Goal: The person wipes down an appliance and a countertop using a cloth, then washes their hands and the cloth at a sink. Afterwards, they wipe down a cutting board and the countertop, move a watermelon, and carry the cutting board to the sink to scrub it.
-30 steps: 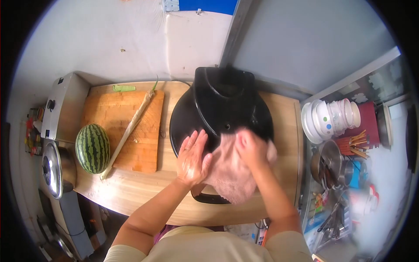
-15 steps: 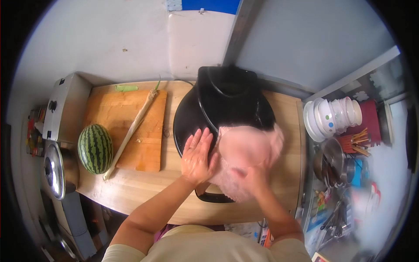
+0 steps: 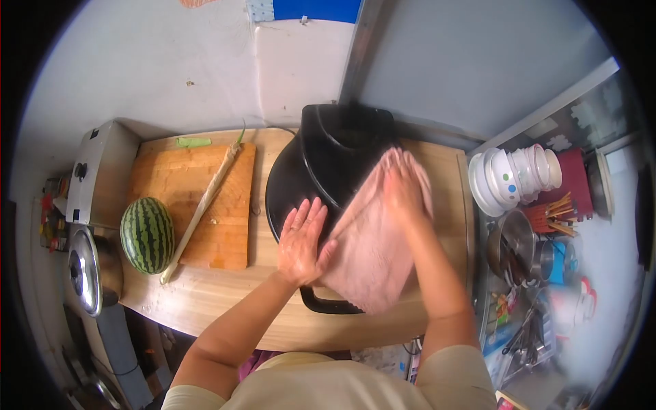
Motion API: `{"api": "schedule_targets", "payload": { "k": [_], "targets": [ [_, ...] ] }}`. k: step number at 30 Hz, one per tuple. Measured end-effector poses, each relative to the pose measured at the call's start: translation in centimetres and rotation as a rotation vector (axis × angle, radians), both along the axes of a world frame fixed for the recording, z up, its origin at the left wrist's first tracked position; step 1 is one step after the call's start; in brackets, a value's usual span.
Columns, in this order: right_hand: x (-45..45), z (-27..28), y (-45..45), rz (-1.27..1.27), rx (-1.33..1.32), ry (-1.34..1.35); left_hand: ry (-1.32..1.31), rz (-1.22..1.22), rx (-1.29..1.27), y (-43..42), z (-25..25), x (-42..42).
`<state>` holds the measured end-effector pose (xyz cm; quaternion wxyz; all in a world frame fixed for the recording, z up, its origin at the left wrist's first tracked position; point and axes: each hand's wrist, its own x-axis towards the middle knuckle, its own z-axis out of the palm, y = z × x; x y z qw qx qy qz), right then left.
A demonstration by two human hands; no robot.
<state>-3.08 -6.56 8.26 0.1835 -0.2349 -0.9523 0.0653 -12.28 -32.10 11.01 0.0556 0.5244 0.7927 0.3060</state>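
Observation:
A round black electric griddle [image 3: 294, 179] with its lid down sits on the wooden counter, its front handle [image 3: 335, 305] toward me. My left hand [image 3: 301, 246] lies flat on the lid's left side, fingers stretched out, with the palm edge by the pink cloth [image 3: 372, 253]. That cloth is draped over the lid's right half and hangs past the front rim. Toward the back right of the lid, my right hand [image 3: 404, 191] presses on the cloth with its fingers curled into a bunched part; the fingertips are partly hidden.
Left of the griddle lie a wooden cutting board [image 3: 225, 239], a long leek-like stalk [image 3: 201, 208] and a watermelon [image 3: 147, 236]. A steel appliance [image 3: 106, 174] and a lidded pot [image 3: 85, 270] stand farther left. On the right are stacked bowls [image 3: 506, 179], chopsticks [image 3: 557, 212] and metal pots [image 3: 512, 239].
My right hand has moved from the front of the lid toward its back right, pulling the cloth's upper part along and stretching it out. My left hand stays flat on the lid.

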Motion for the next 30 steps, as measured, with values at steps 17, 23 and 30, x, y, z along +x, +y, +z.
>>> {"api": "schedule_targets", "payload": {
  "k": [17,23,30],
  "targets": [
    [9.9,3.4,-8.4,-0.365,-0.208,-0.228,0.137,-0.018,-0.193,-0.3,0.7,-0.8],
    [11.1,3.5,-10.1,-0.408,-0.206,-0.232,0.200,-0.041,-0.305,0.0,1.2,-1.6],
    [7.1,1.3,0.3,-0.391,-0.229,0.023,0.208,0.052,-0.252,2.7,0.7,-1.5]
  ]
}}
